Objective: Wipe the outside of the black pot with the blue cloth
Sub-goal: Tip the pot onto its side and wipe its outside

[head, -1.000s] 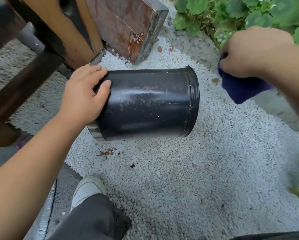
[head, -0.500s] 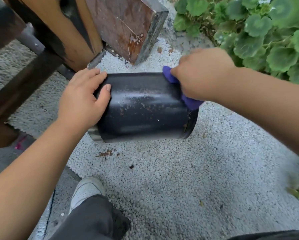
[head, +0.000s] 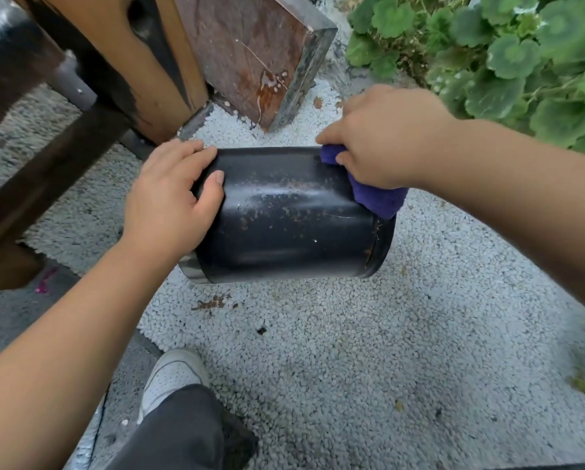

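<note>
Left hand [head: 169, 198] cupping the base end of the black pot [head: 291, 215], held sideways over gravel — brown specks all along the wall. Right hand [head: 382, 137] clutching the blue cloth [head: 379, 198] at the rim end — wiping barely begun, most left.

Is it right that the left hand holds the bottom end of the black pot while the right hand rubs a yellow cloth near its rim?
Not quite: the cloth is blue, not yellow. The head view shows the left hand holding the black pot at its bottom end and the right hand rubbing near the rim.
</note>
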Tool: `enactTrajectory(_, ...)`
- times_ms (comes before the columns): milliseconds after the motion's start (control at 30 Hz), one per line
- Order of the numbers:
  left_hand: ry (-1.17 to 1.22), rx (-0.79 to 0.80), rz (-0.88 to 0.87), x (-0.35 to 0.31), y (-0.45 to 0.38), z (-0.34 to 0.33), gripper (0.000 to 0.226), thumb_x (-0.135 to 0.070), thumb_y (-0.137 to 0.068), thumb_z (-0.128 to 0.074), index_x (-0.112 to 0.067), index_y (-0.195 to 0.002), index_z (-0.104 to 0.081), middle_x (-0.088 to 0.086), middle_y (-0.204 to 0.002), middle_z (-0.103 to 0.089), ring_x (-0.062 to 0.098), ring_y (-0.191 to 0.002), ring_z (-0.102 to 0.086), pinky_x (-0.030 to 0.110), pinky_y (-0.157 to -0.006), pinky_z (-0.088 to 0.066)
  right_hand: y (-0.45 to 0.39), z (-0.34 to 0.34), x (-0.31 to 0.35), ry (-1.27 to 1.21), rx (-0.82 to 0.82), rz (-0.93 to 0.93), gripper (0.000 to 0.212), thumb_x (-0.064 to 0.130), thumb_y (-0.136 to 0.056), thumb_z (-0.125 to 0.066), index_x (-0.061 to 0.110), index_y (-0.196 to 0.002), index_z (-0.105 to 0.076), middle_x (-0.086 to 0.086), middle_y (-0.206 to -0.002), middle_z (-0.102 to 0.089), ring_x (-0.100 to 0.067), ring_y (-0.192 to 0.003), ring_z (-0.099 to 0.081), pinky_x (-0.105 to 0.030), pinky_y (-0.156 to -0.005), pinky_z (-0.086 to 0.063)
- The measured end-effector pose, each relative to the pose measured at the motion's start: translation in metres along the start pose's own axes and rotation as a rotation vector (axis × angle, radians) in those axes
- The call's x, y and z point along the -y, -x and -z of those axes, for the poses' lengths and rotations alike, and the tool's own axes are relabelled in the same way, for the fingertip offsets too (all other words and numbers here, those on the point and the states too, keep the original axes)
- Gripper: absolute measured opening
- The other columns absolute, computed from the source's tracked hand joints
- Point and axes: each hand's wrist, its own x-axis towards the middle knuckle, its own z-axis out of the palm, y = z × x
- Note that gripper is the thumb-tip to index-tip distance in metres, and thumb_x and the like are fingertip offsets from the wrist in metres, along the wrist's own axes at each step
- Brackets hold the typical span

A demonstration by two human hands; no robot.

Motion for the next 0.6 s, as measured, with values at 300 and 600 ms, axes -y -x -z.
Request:
enactTrajectory(300, 0.001, -0.006, -0.009, -0.002, -0.001, 0.0, 0.043, -0.033, -0.095, -0.049, -0.006, -0.126, -0.064, 0.012, -0.129, -0.062, 0.03, -0.127, -0.049, 0.012, -0.113, -0.013, -0.01, -0.008, -0.006, -0.019, -0.053, 0.041, 0.027, 0.039, -0.092, -0.047, 0.025, -0.104, -0.067, 0.002, -0.095, -0.049, -0.034, -0.102, -0.055, -0.039, -0.06, -0.042)
enactTrajectory(600, 0.002, -0.013, -0.005, -0.006, 0.003, 0.003, 0.041, -0.03, -0.095, -0.051, -0.005, -0.125, -0.064, 0.013, -0.13, -0.062, 0.03, -0.129, -0.05, 0.023, -0.115, -0.022, -0.029, -0.006, -0.01, 0.135, -0.018, 0.151, 0.022, 0.041, -0.077, -0.056, 0.02, -0.071, -0.062, -0.002, -0.082, -0.059, -0.032, -0.079, -0.058, -0.028, -0.048, -0.035)
